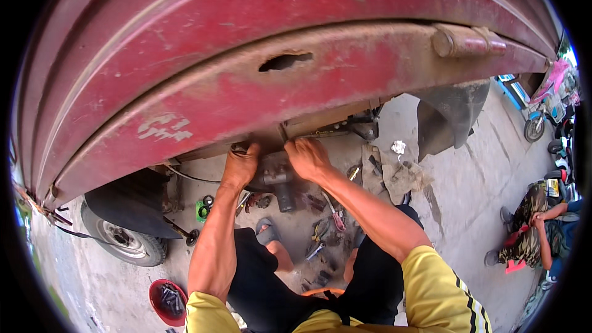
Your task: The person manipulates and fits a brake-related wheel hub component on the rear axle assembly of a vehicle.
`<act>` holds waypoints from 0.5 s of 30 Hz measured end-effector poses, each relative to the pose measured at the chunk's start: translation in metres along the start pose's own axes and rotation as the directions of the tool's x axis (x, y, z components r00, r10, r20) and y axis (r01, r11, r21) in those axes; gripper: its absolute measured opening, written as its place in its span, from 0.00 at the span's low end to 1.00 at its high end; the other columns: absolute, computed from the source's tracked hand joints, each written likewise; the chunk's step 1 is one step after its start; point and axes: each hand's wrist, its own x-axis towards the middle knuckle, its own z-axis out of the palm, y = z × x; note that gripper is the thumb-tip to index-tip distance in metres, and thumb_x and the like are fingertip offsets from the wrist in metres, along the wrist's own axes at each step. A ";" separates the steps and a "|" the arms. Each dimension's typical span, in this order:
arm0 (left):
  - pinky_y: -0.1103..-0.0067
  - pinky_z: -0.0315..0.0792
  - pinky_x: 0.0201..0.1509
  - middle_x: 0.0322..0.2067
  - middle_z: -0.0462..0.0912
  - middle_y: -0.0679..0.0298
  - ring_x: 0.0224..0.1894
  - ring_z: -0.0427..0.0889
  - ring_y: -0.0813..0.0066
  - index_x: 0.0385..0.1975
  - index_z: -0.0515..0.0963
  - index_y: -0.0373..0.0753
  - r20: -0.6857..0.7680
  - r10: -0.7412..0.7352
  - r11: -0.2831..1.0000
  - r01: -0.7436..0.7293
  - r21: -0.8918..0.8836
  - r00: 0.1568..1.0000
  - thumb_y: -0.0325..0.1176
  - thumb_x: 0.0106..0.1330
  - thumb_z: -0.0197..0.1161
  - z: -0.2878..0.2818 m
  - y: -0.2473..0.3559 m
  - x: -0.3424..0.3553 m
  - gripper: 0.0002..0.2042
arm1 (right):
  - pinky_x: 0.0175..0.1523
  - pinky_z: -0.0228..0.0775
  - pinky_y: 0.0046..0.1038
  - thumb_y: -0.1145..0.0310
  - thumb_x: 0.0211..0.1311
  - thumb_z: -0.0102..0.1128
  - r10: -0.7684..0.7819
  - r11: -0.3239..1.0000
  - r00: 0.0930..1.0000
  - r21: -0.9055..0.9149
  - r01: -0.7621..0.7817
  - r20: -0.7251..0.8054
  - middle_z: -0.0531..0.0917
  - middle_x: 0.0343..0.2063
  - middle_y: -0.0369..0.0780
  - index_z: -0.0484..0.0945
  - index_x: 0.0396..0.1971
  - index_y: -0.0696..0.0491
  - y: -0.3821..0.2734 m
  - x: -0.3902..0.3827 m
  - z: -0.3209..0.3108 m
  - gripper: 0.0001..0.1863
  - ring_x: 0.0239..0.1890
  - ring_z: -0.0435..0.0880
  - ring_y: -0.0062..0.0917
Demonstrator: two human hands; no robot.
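Observation:
A worn red vehicle body panel (345, 65) spans the view above my hands, with a rusted hole in it. Both arms reach up to its lower edge. My left hand (242, 163) is closed at the underside, its fingertips by a dark part I cannot make out. Close to its right, my right hand (308, 157) is closed too, beside a thin dark upright piece (283, 132); what the fingers grip is hidden. Just below and between the hands is a grey metal part with a short cylinder (285, 200), partly blurred.
Tools and parts (317, 246) lie on the concrete between my feet. A red bowl of metal pieces (168, 302) sits lower left, below a wheel (123, 237). A black mudguard (453, 114) hangs at right. Another person (539, 228) crouches far right, near parked motorbikes (536, 126).

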 end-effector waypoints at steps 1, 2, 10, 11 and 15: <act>0.71 0.73 0.48 0.32 0.82 0.58 0.38 0.78 0.72 0.39 0.78 0.31 -0.007 0.016 1.000 -0.016 -0.004 1.000 0.36 0.68 0.54 0.000 0.005 -0.001 0.13 | 0.39 0.77 0.46 0.65 0.65 0.47 0.019 0.999 1.000 0.039 -0.019 0.004 0.84 0.29 0.49 0.79 0.27 0.56 0.001 0.000 0.003 0.14 0.34 0.85 0.46; 0.71 0.73 0.47 0.31 0.82 0.59 0.38 0.78 0.73 0.38 0.78 0.31 -0.013 0.032 0.999 -0.032 -0.007 0.999 0.36 0.68 0.54 0.001 0.006 -0.001 0.13 | 0.40 0.76 0.47 0.64 0.66 0.47 0.038 0.996 0.999 0.078 -0.039 0.009 0.84 0.29 0.49 0.79 0.27 0.56 0.003 0.000 0.007 0.15 0.35 0.84 0.47; 0.67 0.75 0.45 0.30 0.84 0.50 0.37 0.85 0.61 0.37 0.80 0.31 0.035 -0.063 0.980 0.055 0.192 0.997 0.40 0.67 0.58 0.001 0.007 0.004 0.15 | 0.49 0.73 0.47 0.57 0.67 0.44 0.158 0.952 0.959 0.220 -0.211 0.235 0.84 0.37 0.53 0.81 0.34 0.57 -0.004 0.007 -0.017 0.20 0.42 0.82 0.52; 0.67 0.75 0.46 0.32 0.86 0.50 0.38 0.85 0.61 0.39 0.81 0.32 0.020 -0.051 0.967 0.044 0.250 0.999 0.40 0.67 0.59 0.005 0.011 0.003 0.15 | 0.51 0.72 0.47 0.56 0.67 0.45 0.201 0.921 0.936 0.271 -0.281 0.289 0.83 0.39 0.54 0.80 0.34 0.58 -0.006 0.009 -0.023 0.20 0.44 0.81 0.53; 0.68 0.74 0.45 0.32 0.84 0.46 0.37 0.84 0.59 0.39 0.81 0.31 -0.009 0.107 0.975 -0.103 0.197 0.994 0.44 0.68 0.61 0.011 0.015 0.009 0.18 | 0.55 0.69 0.44 0.51 0.66 0.48 0.277 0.772 0.838 0.411 -0.486 0.471 0.82 0.44 0.55 0.80 0.38 0.60 0.011 0.018 -0.017 0.24 0.49 0.80 0.51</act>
